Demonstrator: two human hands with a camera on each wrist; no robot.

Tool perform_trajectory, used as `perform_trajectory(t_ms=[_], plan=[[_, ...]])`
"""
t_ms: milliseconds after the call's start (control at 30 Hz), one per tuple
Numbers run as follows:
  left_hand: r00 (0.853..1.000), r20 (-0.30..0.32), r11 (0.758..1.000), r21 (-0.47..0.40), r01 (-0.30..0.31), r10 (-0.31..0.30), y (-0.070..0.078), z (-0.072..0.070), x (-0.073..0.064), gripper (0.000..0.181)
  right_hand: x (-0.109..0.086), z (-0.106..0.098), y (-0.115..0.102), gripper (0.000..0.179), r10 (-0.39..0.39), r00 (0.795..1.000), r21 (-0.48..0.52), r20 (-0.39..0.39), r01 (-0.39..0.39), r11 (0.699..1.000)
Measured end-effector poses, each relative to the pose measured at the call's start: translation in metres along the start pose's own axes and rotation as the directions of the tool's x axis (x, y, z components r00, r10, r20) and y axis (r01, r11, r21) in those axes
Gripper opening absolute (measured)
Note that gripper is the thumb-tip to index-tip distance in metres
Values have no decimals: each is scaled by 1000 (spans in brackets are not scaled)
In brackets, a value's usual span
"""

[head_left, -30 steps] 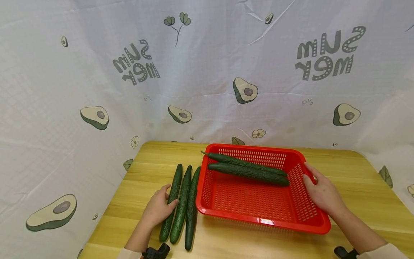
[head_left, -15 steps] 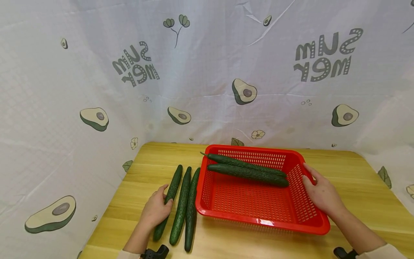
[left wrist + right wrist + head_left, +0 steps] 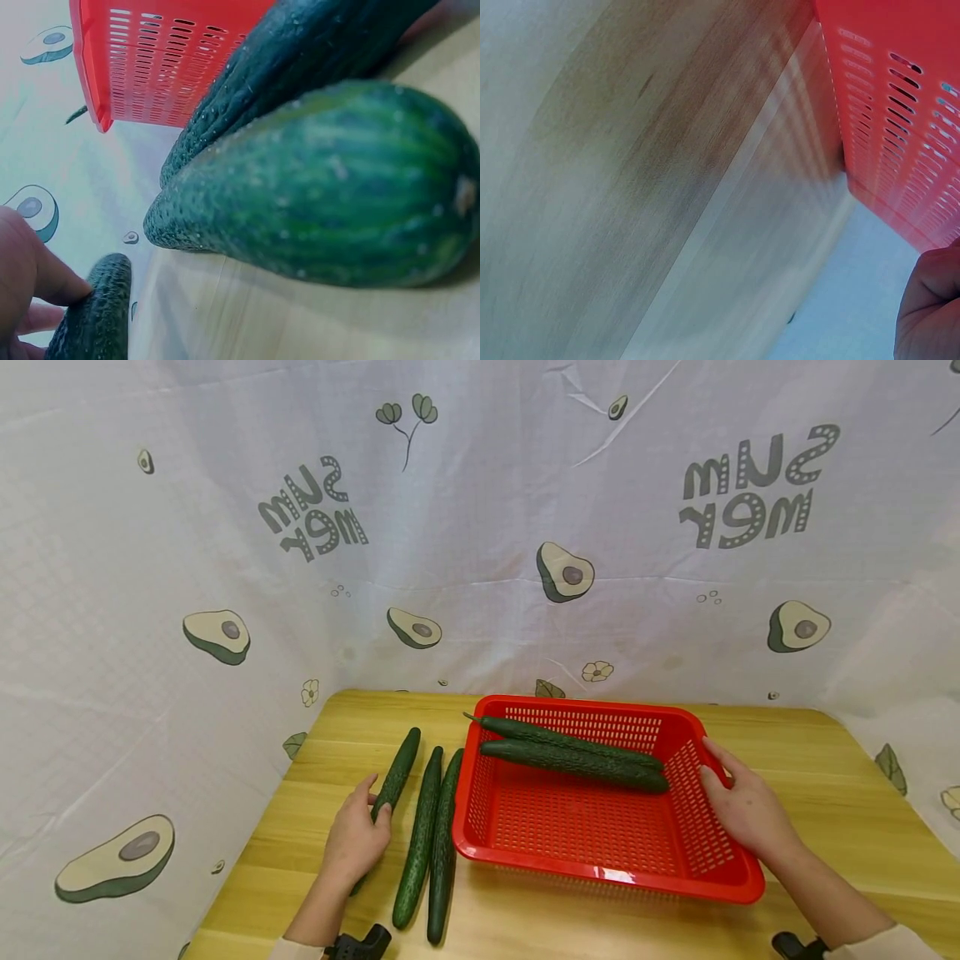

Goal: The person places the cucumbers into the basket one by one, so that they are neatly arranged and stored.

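My left hand holds the leftmost cucumber between thumb and fingers; its far end points toward the back of the table. In the left wrist view the thumb presses on this cucumber's dark bumpy skin. Just right of it, two more cucumbers lie side by side, a lighter green one and a darker one against the basket. My right hand grips the right rim of the red plastic basket. Inside, along the basket's back, two cucumbers lie lengthwise, a front one and a stemmed one behind.
Everything stands on a wood-grain table. Behind and to the left hangs a white curtain printed with avocados, reaching down to the table's back edge. The basket's slotted side wall rises close by the right wrist.
The leftmost cucumber has shifted left, away from the other two, and slightly toward the back, with my left hand now holding it. The right hand and basket have stayed put.
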State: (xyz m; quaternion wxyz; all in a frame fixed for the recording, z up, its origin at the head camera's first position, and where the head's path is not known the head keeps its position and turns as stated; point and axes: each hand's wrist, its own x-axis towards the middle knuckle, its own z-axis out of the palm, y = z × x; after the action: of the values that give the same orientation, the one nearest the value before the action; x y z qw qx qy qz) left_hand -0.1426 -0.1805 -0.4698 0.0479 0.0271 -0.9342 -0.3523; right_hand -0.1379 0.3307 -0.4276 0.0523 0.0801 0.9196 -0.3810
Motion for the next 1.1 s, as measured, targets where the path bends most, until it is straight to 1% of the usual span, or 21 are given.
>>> perform_trajectory(t_ms=[133,300,667,833,967,1100], plan=[[999,-34,999,-30,-13,12,0,0,0,55,0,0,0,67,-6,1000,5,-2,6,1000],[996,-79,997,-62,-56,51,-1,1,1,53,1,-1,0,68,-6,1000,1,-3,6,1000],[988,-130,994,-68,-87,78,3,-1,0,52,-1,0,-1,67,-13,1000,-15,-11,13,1000],[980,-176,988,-105,-111,92,6,-1,0,52,0,0,0,68,-6,1000,-1,-7,6,1000],[969,-219,981,-129,-143,113,8,-1,1,49,-1,0,0,68,-8,1000,11,-5,8,1000],[963,-241,977,-141,-161,124,11,-3,1,46,-1,0,0,68,-11,1000,14,-6,12,1000]])
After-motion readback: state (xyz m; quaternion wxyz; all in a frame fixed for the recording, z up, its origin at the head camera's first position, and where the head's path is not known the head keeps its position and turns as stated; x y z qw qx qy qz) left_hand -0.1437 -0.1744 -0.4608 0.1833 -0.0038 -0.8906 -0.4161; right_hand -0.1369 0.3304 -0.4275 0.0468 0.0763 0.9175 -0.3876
